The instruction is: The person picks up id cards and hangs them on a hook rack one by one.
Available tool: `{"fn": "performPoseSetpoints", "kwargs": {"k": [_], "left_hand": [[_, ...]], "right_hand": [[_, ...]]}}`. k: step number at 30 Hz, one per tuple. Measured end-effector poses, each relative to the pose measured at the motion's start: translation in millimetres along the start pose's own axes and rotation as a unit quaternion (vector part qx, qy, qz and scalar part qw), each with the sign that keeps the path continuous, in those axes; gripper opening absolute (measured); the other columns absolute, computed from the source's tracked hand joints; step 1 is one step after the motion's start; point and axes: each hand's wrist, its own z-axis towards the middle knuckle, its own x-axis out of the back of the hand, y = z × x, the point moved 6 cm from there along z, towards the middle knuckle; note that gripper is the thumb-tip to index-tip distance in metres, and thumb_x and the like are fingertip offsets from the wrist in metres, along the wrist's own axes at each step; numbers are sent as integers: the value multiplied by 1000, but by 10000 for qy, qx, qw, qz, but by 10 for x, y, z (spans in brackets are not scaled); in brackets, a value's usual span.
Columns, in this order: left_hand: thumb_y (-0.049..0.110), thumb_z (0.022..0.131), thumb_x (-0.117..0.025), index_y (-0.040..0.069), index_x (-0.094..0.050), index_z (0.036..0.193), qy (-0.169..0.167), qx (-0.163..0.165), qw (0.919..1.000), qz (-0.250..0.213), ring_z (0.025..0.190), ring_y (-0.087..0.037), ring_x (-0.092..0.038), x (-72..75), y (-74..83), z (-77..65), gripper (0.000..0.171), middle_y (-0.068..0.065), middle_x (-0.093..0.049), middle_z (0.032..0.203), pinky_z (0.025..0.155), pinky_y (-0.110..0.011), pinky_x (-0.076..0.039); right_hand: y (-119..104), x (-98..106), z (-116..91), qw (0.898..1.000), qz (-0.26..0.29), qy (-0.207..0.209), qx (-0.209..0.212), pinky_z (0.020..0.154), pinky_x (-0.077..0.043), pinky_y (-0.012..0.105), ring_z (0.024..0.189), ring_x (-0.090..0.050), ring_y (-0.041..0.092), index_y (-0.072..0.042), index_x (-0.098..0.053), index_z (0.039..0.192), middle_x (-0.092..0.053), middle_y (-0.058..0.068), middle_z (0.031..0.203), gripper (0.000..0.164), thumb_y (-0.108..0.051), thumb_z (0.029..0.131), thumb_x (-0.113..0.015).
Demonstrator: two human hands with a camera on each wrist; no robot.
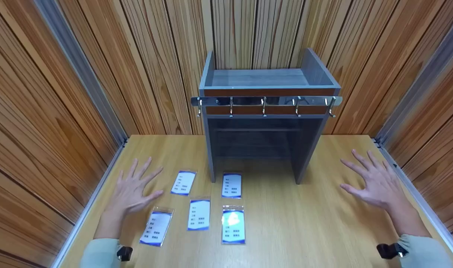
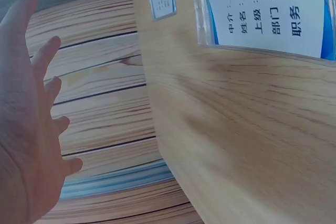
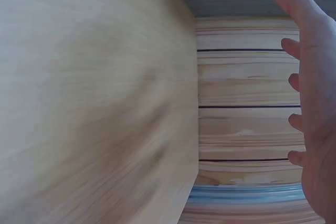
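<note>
My left hand [image 1: 131, 191] is spread above the table's left side, fingers apart and holding nothing. Just right of it lie several white-and-blue name badges in clear sleeves. Nearest is the front left badge [image 1: 156, 227], slightly tilted; another badge [image 1: 183, 182] lies past the fingertips. A middle badge [image 1: 198, 215], a front right badge [image 1: 233, 226] with glare on it and a back right badge [image 1: 232, 185] complete the group. In the left wrist view, printed lines show on a badge [image 2: 268, 11]. Over the table's right side, my right hand [image 1: 375, 182] is likewise spread with nothing in it.
A grey wooden rack [image 1: 310, 149] stands at the back centre, with an open top tray. Across its front runs a metal strip with several hooks [image 1: 264, 107]. Wood-panelled walls [image 1: 166, 67] enclose the table [image 1: 286, 223], with metal edging [image 1: 96, 201] along the sides.
</note>
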Motion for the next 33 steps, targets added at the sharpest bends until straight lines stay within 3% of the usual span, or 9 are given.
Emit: {"fn": "performPoseSetpoints", "kwargs": {"k": [11, 22, 33], "left_hand": [[61, 101, -65, 31, -49, 171, -155, 211, 9995, -177, 173, -59, -13, -25, -139, -98, 78, -16, -24, 189, 128, -92, -11], [63, 101, -65, 32, -48, 172, -312, 378, 9987, -165, 170, -63, -18, -34, -274, -282, 79, -18, -24, 188, 124, -95, -13], [57, 99, -70, 28, -50, 170, -196, 389, 9981, -435, 170, -63, -19, -103, -287, -482, 80, -20, -25, 187, 121, -96, -19]], "right_hand": [[-166, 236, 226, 9985, 304, 415, 164, 121, -25, 94, 163, -33, 65, -29, -58, 164, -43, 21, 179, 80, -48, 90, -83], [-295, 476, 464, 9957, 696, 603, 114, 127, -19, 91, 166, -30, 63, -30, -54, 167, -35, 15, 185, 79, -43, 94, -81], [-405, 712, 708, 9904, 1009, 924, 216, 131, -19, 88, 168, -31, 59, -30, -56, 167, -36, 14, 185, 79, -38, 93, -81]]}}
